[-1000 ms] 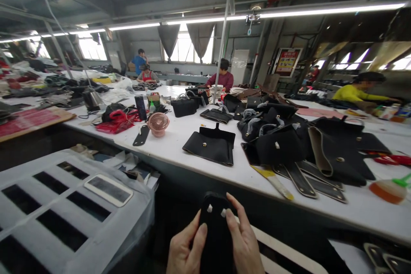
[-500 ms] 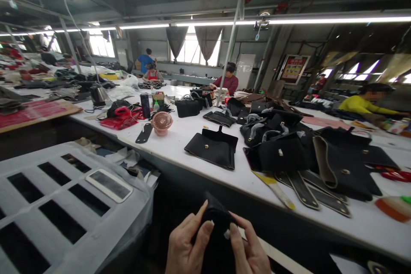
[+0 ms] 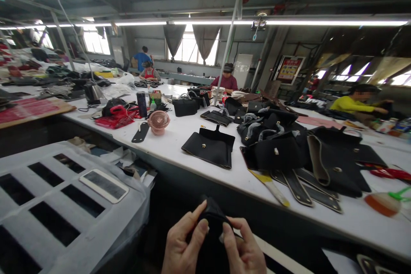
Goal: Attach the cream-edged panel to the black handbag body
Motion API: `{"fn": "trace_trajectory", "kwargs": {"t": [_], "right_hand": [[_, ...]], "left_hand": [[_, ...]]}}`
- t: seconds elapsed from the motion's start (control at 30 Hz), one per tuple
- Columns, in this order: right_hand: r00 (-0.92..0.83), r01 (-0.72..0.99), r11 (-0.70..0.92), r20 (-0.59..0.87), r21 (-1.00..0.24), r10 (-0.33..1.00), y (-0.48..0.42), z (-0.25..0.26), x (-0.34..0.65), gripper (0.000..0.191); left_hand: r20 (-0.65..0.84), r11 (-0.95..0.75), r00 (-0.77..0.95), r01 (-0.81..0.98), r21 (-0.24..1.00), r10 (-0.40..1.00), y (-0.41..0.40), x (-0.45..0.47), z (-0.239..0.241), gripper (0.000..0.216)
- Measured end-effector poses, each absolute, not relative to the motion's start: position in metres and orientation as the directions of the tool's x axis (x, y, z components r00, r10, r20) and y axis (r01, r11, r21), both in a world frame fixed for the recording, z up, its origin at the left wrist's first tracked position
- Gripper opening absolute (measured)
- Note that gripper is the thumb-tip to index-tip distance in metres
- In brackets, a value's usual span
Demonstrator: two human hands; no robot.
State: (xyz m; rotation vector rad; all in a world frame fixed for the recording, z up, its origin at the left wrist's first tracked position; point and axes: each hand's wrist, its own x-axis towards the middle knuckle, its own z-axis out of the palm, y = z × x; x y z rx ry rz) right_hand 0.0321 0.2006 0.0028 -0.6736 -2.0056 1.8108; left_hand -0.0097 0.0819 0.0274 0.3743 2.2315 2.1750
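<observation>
Both of my hands hold one small black leather piece (image 3: 212, 227) at the bottom middle of the view, below the front edge of the white worktable (image 3: 180, 141). My left hand (image 3: 183, 246) grips its left side, thumb and fingers pinched over the folded top. My right hand (image 3: 244, 248) grips its right side, thumb pressed on the face near a small white spot. The piece is bent over at its top. Its lower part is hidden between my palms.
On the worktable lie a black flap panel (image 3: 208, 147), a heap of black bag parts (image 3: 308, 150), black straps (image 3: 305, 186), a pink fan (image 3: 158, 121) and an orange brush (image 3: 383, 202). A phone (image 3: 104, 185) rests on a covered crate (image 3: 64, 205) at left. Several people work at far tables.
The black piece was flat and upright with two white studs showing; now its top is folded over and my fingers have closed tighter on it. The view shifted slightly.
</observation>
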Motion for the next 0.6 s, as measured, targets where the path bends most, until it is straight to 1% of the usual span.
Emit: {"fn": "trace_trajectory", "kwargs": {"t": [0.1, 0.23, 0.33, 0.47, 0.53, 0.6], "right_hand": [[-0.816, 0.109, 0.133, -0.012, -0.985, 0.578, 0.199, 0.0, 0.031, 0.054], [-0.817, 0.11, 0.169, 0.008, -0.979, 0.577, 0.194, -0.001, 0.033, 0.054], [-0.825, 0.101, 0.175, 0.015, -0.979, 0.564, 0.192, 0.002, 0.034, 0.053], [-0.854, 0.091, 0.156, 0.003, -0.984, 0.521, 0.195, 0.008, 0.034, 0.05], [-0.864, 0.093, 0.146, -0.007, -0.985, 0.504, 0.198, 0.01, 0.034, 0.049], [-0.867, 0.081, 0.148, 0.004, -0.986, 0.498, 0.2, 0.011, 0.034, 0.048]], "left_hand": [[0.151, 0.021, -0.97, 0.157, 0.987, 0.191, 0.079, -0.012, 0.029, 0.039], [0.136, 0.04, -0.976, 0.145, 0.989, 0.171, 0.077, -0.013, 0.034, 0.037], [0.127, 0.047, -0.977, 0.137, 0.989, 0.169, 0.076, -0.01, 0.035, 0.038], [0.133, 0.016, -0.988, 0.134, 0.991, 0.084, 0.075, -0.004, 0.028, 0.037], [0.137, -0.006, -0.987, 0.137, 0.991, 0.088, 0.074, -0.002, 0.023, 0.037], [0.146, -0.034, -0.981, 0.143, 0.989, 0.128, 0.074, -0.002, 0.02, 0.037]]}}
